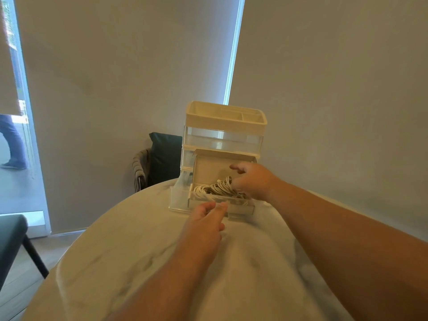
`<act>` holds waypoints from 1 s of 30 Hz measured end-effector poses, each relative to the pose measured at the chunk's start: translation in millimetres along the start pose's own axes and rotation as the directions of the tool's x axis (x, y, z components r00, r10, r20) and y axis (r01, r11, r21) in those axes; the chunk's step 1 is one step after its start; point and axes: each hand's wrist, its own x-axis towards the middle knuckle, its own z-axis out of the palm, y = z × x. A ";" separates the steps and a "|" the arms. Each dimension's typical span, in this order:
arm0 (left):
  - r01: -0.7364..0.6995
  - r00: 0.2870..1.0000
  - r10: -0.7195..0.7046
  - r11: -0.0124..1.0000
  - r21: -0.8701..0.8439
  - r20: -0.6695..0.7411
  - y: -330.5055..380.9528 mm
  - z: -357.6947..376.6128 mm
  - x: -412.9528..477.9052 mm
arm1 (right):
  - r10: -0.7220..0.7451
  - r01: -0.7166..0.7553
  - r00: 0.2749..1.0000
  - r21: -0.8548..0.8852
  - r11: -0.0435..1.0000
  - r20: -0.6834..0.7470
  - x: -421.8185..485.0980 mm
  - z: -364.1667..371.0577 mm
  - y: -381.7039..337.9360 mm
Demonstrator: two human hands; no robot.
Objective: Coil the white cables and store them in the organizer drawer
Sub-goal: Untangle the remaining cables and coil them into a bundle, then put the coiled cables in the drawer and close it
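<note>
Over the counter (148, 262), my left hand (205, 220) is open at the organizer drawer (178, 198) while my right hand (253, 181) grips white cables (214, 188) inside its box (208, 166), seemingly tucking them in; next, release and close.

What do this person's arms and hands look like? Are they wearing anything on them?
The left forearm and right forearm are bare, with no sleeves in view. The left hand and right hand wear no gloves. I see no watch, bracelet or ring, though the picture is slightly blurred, so a thin ring could go unseen.
</note>
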 end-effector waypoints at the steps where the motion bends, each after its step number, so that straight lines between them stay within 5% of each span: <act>1: -0.001 1.000 0.001 1.000 0.008 0.004 0.1 -0.1 -0.3 | -0.018 0.021 0.998 -0.056 0.998 0.061 1.6 -0.4 -0.5; 4: -0.001 1.000 0.001 0.999 0.039 0.010 -0.3 -0.4 -1.0 | -0.021 0.053 0.987 -0.195 0.979 0.161 6.3 0.9 -0.7; 11: -0.004 1.000 0.004 0.999 0.044 0.002 -0.9 -0.7 -0.1 | 0.024 -0.022 0.999 -0.034 0.999 0.046 14.8 -2.6 0.2; 18: -0.003 1.000 0.003 0.999 0.049 0.005 -1.3 -0.6 -0.9 | 0.017 0.016 0.996 -0.368 0.930 0.086 13.6 6.4 -5.7; 25: 0.003 1.000 -0.003 0.999 0.036 -0.002 -0.8 -0.7 -1.0 | 0.078 0.000 0.988 -0.510 0.860 0.131 20.4 12.0 -14.9; 30: -0.003 1.000 0.003 1.000 0.022 -0.021 0.3 -0.7 -1.0 | 0.085 -0.017 0.984 -0.389 0.921 0.159 13.5 1.6 -15.0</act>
